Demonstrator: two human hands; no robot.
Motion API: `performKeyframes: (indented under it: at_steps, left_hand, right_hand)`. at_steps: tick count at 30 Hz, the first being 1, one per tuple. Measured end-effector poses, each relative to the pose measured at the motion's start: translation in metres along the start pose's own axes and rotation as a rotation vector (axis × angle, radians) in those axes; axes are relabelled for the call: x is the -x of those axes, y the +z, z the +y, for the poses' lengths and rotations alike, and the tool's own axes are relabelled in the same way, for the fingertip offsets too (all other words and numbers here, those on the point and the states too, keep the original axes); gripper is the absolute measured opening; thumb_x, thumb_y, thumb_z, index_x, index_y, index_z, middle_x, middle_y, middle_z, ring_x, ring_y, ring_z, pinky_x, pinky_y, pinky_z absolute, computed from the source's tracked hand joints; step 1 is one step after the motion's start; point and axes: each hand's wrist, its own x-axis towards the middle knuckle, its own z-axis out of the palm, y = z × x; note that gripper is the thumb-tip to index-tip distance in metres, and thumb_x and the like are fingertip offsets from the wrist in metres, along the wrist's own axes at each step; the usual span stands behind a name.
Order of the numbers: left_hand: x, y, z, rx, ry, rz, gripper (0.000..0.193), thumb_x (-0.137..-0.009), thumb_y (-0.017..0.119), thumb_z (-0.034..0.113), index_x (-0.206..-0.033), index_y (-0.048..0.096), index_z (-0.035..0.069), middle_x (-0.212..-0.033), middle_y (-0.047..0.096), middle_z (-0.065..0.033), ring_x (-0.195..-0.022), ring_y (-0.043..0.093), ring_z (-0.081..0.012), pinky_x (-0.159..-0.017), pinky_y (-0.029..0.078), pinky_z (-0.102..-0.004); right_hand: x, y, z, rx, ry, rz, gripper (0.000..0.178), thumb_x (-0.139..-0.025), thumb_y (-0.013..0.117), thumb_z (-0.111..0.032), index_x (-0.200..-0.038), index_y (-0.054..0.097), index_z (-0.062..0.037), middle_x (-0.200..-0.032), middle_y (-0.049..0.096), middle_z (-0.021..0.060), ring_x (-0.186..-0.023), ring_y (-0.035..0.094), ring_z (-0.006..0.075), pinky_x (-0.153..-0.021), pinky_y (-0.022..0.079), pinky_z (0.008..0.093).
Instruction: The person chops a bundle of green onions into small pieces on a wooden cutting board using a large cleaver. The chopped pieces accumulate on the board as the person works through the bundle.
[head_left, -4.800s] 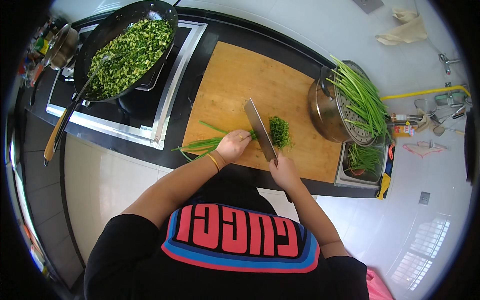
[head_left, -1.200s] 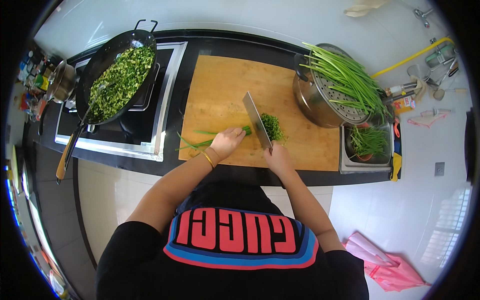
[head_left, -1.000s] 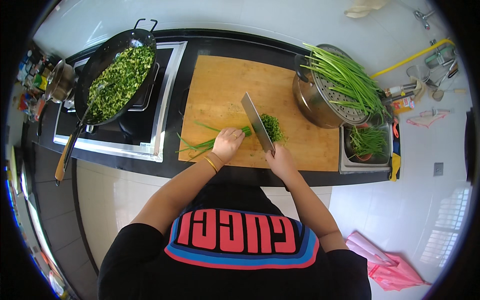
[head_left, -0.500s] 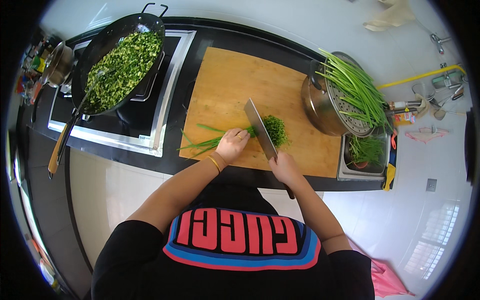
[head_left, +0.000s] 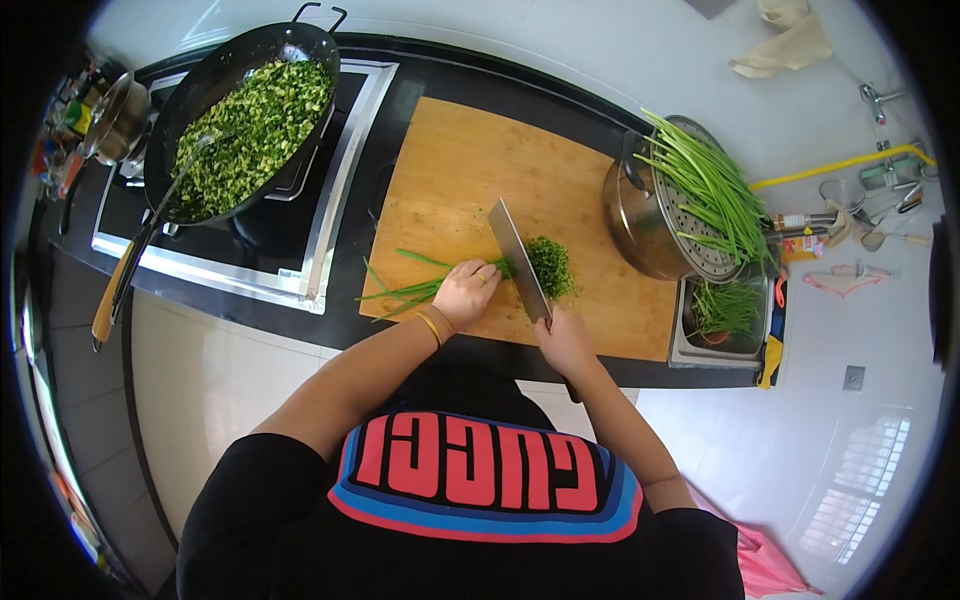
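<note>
On a wooden cutting board, my left hand presses a bunch of chives flat, fingers closed over the stalks. Their uncut tails stick out to the left of that hand. My right hand grips the handle of a cleaver, whose broad blade stands on edge just right of my left fingertips, across the end of the bunch. A small heap of finely chopped chives lies against the blade's right side. The blade's lower edge is hidden, so I cannot tell whether it touches the board.
A wok of chopped greens with a spatula sits on the stove at left. Right of the board, a large steamer pot carries long whole chives on its perforated top. More greens lie in the sink.
The view has shifted slightly. Both hands keep their places on the board, and the cleaver stays beside the left fingertips with hardly any visible movement.
</note>
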Motion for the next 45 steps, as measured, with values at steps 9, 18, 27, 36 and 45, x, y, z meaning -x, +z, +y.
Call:
performKeyframes:
  at_steps: [9, 18, 27, 36, 45]
  left_hand:
    - [0.001, 0.000, 0.001, 0.013, -0.010, -0.019, 0.022, -0.068, 0.055, 0.007, -0.088, 0.061, 0.000, -0.093, 0.058, -0.0082, -0.089, 0.055, -0.0237, -0.077, 0.046, -0.0344]
    - [0.000, 0.000, -0.001, 0.025, -0.045, -0.001, 0.019, -0.070, 0.055, 0.006, -0.088, 0.061, 0.002, -0.092, 0.056, -0.0074, -0.087, 0.055, -0.0245, -0.075, 0.047, -0.0346]
    - [0.001, 0.000, 0.001, 0.040, -0.040, 0.012, 0.017, -0.070, 0.056, 0.005, -0.085, 0.062, 0.002, -0.090, 0.057, -0.0072, -0.084, 0.056, -0.0245, -0.073, 0.047, -0.0340]
    - [-0.001, 0.004, -0.001, 0.060, -0.052, 0.042, 0.017, -0.069, 0.057, 0.004, -0.085, 0.062, 0.002, -0.087, 0.057, -0.0080, -0.083, 0.057, -0.0250, -0.072, 0.048, -0.0343]
    - [0.000, 0.004, -0.001, 0.060, -0.050, 0.055, 0.016, -0.069, 0.057, 0.002, -0.084, 0.060, 0.002, -0.084, 0.056, -0.0077, -0.077, 0.057, -0.0254, -0.070, 0.047, -0.0339]
  right_hand:
    - [-0.025, 0.025, -0.012, 0.008, 0.020, 0.078, 0.021, -0.080, 0.049, -0.016, -0.084, 0.052, 0.0038, -0.070, 0.058, 0.0263, -0.069, 0.058, 0.0416, -0.062, 0.045, 0.0476]
    - [-0.010, 0.002, -0.007, -0.074, 0.002, 0.056, 0.021, -0.080, 0.050, -0.016, -0.083, 0.052, 0.0046, -0.071, 0.057, 0.0264, -0.069, 0.057, 0.0414, -0.062, 0.045, 0.0468]
    - [0.000, 0.012, -0.005, 0.066, 0.054, -0.021, 0.023, -0.081, 0.049, -0.017, -0.084, 0.052, 0.0048, -0.071, 0.058, 0.0266, -0.070, 0.057, 0.0425, -0.065, 0.046, 0.0483]
    - [-0.044, 0.032, 0.000, -0.155, 0.036, 0.116, 0.020, -0.079, 0.050, -0.016, -0.084, 0.052, 0.0033, -0.070, 0.058, 0.0256, -0.070, 0.057, 0.0416, -0.063, 0.045, 0.0476]
    - [0.006, 0.003, -0.002, 0.015, 0.046, -0.053, 0.020, -0.079, 0.051, -0.016, -0.079, 0.053, 0.0047, -0.072, 0.058, 0.0267, -0.070, 0.057, 0.0419, -0.064, 0.045, 0.0475]
